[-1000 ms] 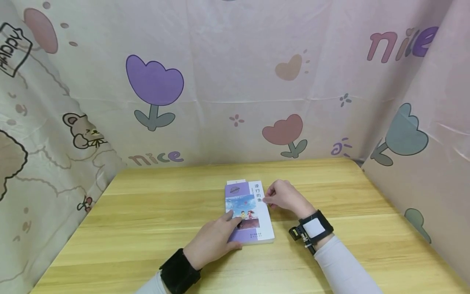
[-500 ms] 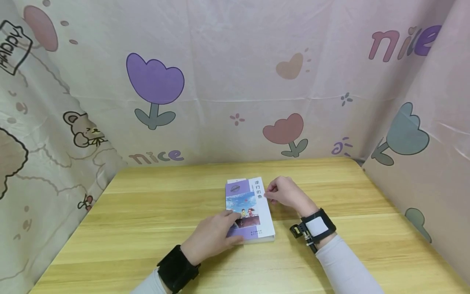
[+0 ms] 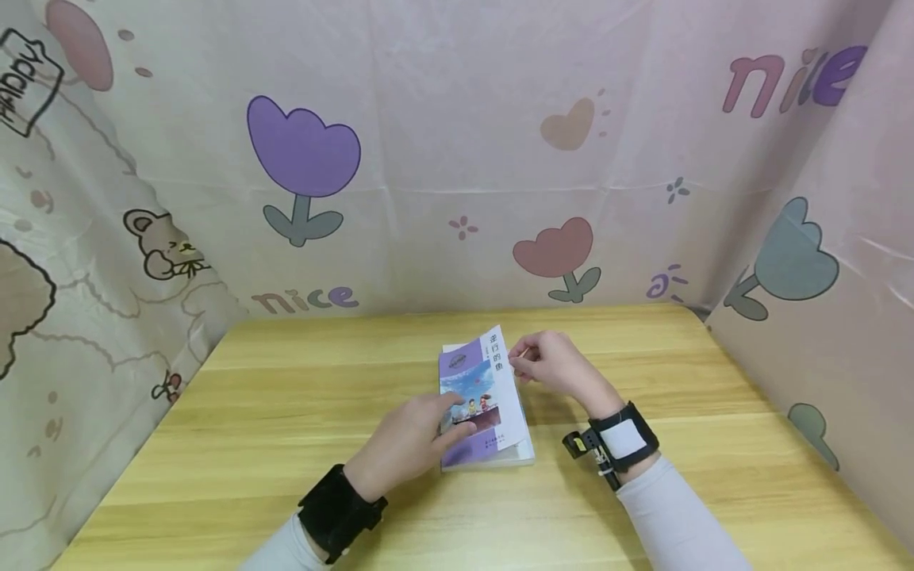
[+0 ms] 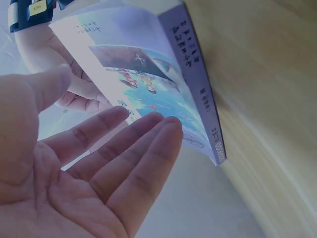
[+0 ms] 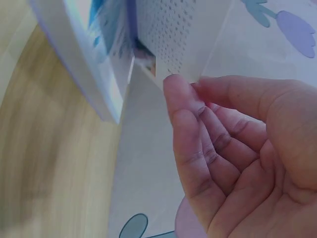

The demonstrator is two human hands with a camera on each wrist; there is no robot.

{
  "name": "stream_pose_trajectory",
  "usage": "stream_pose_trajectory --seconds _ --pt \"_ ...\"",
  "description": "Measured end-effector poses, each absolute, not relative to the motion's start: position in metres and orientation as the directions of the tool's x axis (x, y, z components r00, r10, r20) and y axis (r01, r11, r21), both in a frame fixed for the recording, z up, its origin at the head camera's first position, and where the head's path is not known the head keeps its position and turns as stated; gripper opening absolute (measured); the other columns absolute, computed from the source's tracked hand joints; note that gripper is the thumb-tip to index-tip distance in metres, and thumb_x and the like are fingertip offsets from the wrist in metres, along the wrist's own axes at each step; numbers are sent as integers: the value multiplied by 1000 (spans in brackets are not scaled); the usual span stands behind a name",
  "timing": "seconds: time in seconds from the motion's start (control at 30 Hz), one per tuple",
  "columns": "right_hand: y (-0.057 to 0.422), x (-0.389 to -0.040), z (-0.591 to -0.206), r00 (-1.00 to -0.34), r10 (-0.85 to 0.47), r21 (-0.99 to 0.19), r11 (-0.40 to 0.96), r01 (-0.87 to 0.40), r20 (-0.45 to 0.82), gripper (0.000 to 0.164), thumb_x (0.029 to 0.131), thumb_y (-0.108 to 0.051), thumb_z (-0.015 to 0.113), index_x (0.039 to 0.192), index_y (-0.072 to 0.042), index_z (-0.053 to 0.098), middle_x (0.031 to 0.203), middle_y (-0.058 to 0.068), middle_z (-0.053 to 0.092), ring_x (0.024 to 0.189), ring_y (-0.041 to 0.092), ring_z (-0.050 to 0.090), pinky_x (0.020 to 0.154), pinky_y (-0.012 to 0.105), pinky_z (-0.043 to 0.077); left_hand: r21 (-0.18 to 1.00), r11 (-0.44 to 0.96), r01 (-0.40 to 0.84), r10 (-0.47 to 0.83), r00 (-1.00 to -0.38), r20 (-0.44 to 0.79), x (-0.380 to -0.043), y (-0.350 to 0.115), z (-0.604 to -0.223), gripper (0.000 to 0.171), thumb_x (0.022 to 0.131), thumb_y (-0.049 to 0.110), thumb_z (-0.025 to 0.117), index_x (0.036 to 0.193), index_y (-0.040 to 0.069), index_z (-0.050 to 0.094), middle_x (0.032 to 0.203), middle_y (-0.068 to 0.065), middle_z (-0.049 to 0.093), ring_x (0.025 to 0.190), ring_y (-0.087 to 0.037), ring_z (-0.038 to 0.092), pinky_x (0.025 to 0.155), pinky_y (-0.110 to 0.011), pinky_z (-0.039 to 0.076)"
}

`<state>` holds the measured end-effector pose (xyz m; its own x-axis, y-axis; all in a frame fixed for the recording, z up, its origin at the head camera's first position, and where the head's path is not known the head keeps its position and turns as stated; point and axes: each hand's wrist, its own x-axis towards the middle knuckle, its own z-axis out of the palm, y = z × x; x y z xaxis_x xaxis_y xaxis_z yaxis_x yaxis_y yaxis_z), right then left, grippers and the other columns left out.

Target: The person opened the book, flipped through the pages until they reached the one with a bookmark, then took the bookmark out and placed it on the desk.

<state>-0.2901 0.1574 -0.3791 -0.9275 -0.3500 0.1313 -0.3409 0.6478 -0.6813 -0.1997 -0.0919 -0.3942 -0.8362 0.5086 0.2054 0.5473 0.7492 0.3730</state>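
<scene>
A paperback book [image 3: 467,388] with a purple and white cover and a picture of two figures under a blue sky lies on the table. Its front cover is lifted along the right side, and pages show beneath. My right hand [image 3: 560,369] pinches the cover's right edge between thumb and fingers. In the right wrist view the printed inner side of the cover [image 5: 171,29] stands away from the page block [image 5: 94,64]. My left hand [image 3: 407,440] lies over the book's lower left with fingers extended. The left wrist view shows the spine [image 4: 195,87] beyond those fingers.
The book rests on a wooden table [image 3: 307,381]. A patterned curtain [image 3: 428,159] hangs behind and at both sides. A white edge [image 3: 450,347] pokes out beyond the book's top left. Both wrists wear black straps, the right one [image 3: 621,436] with a small camera.
The front cover has risen from nearly flat to tilted up, its right edge moving up and left with my right hand. My left hand has shifted slightly up and left.
</scene>
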Motion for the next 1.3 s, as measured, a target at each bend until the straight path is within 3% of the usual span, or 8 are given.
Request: stream_pose_trajectory --seconds 0.13,0.33,0.5,1.0,1.3 --pt "153 -286 -376 -904 -384 -682 611 -401 187 8 90 -13 65 96 -9 69 71 1 68 64 20 67 56 29 52 432 742 513 468 -857 214 -201 -93 -389 50 96 47 54 126 8 61 113 -5 67 75 -9 57 66 -25 48" --pt "140 -279 -369 -854 -451 -688 533 -492 261 11 90 -10 66 99 -5 68 77 1 69 69 21 68 59 26 54 522 705 481 411 -876 252 -203 -95 -382 50 98 53 45 126 14 59 103 2 68 88 -10 63 73 -27 53" --pt "132 -274 -368 -818 -500 -674 503 -541 284 15 90 -12 67 104 -7 67 82 2 69 72 18 67 63 24 55 555 674 488 388 -873 295 -205 -97 -377 50 100 53 38 128 15 55 96 2 67 82 -9 64 67 -24 53" --pt "115 -265 -375 -787 -565 -633 520 -574 249 23 89 -18 69 111 -13 64 84 -9 66 73 5 63 65 21 53 609 625 488 369 -872 320 -209 -99 -376 56 97 51 48 138 12 45 90 4 67 77 -7 64 65 -18 52" --pt "104 -262 -381 -739 -620 -632 468 -618 264 28 88 -19 71 114 -11 63 87 -7 66 74 7 64 62 22 53 632 624 459 317 -888 332 -209 -103 -371 42 97 30 56 134 11 51 92 4 68 77 -5 63 64 -18 53"
